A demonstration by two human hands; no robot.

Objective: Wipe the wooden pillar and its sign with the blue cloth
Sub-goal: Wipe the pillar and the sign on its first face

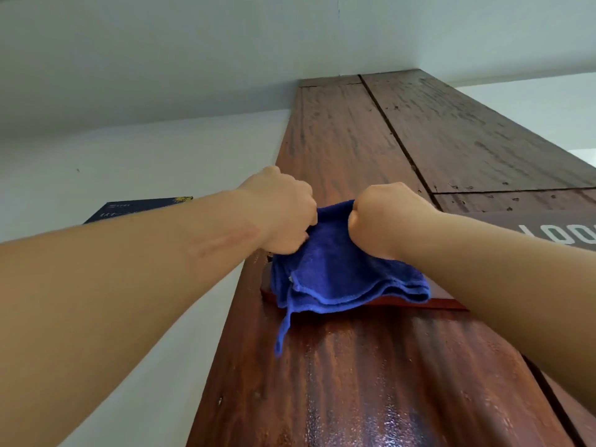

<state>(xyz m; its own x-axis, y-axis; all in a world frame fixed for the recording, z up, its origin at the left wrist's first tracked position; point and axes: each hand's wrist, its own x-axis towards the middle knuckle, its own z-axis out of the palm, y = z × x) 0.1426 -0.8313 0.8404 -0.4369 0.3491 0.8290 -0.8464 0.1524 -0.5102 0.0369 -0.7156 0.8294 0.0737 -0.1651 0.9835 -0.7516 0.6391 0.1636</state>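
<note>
- Pillar (371,366), low section nearest the camera: dark red-brown wood, glossy with a wet-looking sheen. Judged already wiped, though the shine could be varnish.
- Cloth (335,272): blue, folded in layers, hanging against the pillar face at arm height, one corner trailing down. It drapes over a small reddish ledge or plaque on the pillar; which it is, cannot tell.
- Left hand (283,211): fingers curled tight, gripping the cloth's upper left edge.
- Right hand (383,217): fist closed on the cloth's upper right edge. Both hands bunch the top; judged refolding or regripping, not a wiping stroke.
- Sign (548,230): brown board with pale lettering, on the pillar's right side just past the right hand. Cloth not touching it; judged still to do.
- Pillar above the hands: matte, speckled, grooved joints. Looks unwiped up to the ceiling (161,59).
- Left of the pillar: white wall (113,162), a dark blue placard (138,208) on it.
- Ceiling pale, plain.
</note>
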